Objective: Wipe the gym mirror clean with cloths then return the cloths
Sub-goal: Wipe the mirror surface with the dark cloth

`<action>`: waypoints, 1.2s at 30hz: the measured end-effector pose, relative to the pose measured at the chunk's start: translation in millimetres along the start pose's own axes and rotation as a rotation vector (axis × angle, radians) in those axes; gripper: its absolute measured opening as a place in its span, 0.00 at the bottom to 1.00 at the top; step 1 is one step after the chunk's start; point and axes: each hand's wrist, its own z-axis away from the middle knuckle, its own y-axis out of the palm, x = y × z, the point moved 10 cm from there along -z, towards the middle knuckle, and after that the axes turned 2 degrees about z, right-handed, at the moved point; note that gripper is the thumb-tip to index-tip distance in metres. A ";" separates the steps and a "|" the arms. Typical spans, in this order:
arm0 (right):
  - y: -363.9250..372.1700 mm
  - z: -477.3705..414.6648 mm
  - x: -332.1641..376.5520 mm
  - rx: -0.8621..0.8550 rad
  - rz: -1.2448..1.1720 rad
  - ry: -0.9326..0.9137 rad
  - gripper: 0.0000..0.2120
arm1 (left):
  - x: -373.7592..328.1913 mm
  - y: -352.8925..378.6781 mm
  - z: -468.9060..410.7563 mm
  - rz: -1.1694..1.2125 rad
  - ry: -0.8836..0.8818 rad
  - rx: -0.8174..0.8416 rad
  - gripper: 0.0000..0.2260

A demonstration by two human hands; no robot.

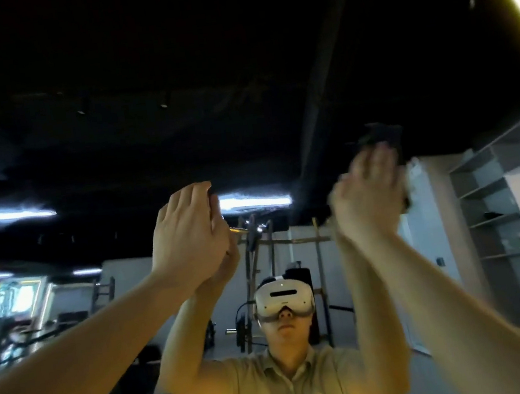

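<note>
We stood close to the mirror (142,113) with both arms raised, and it filled almost the whole view, giving back a dark ceiling and our own reflection. Our left hand (190,232) lay flat on the glass with its fingers (192,195) straight and together. Only a thin dark sliver showed at its edge, so we could not tell whether a cloth lay under it. Our right hand (367,196) was smeared by blur, which we took to mean it was mid-stroke. As far as we could make out, its fingers were also stretched out and pressing rather than curled. A dark cloth (383,136) peeked out above those fingertips, pinned between palm and glass, and a pale scrap (414,173) at the hand's outer edge may have been part of a second cloth. We judged the cloth light, soft and limp, likely to bunch or slip out from under a flat palm, so spreading the fingers wide over its middle seemed the best way to keep it in place. For carrying it back, pinching a gathered fold would do. The mirror we judged rigid, smooth and breakable, calling for even pressure from the whole palm rather than a hard push at one point.
</note>
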 end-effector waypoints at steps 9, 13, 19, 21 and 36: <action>20.0 126.1 130.4 0.115 -0.040 -0.881 0.29 | -1.3 -13.6 20.4 0.037 -0.112 -0.042 0.22; 13.0 48.3 -39.9 0.052 0.106 -0.429 0.30 | -22.1 17.1 30.2 -0.126 -0.065 0.126 0.30; -8.8 39.5 -141.5 0.020 0.002 0.229 0.33 | -55.5 30.3 58.2 -0.138 0.139 0.140 0.30; -5.2 69.9 -70.7 -0.019 -0.007 -0.002 0.29 | -71.7 33.3 62.5 -0.100 0.190 0.098 0.27; -12.4 63.6 -224.4 0.028 0.039 0.167 0.31 | -129.1 93.8 85.0 -0.364 0.289 0.217 0.44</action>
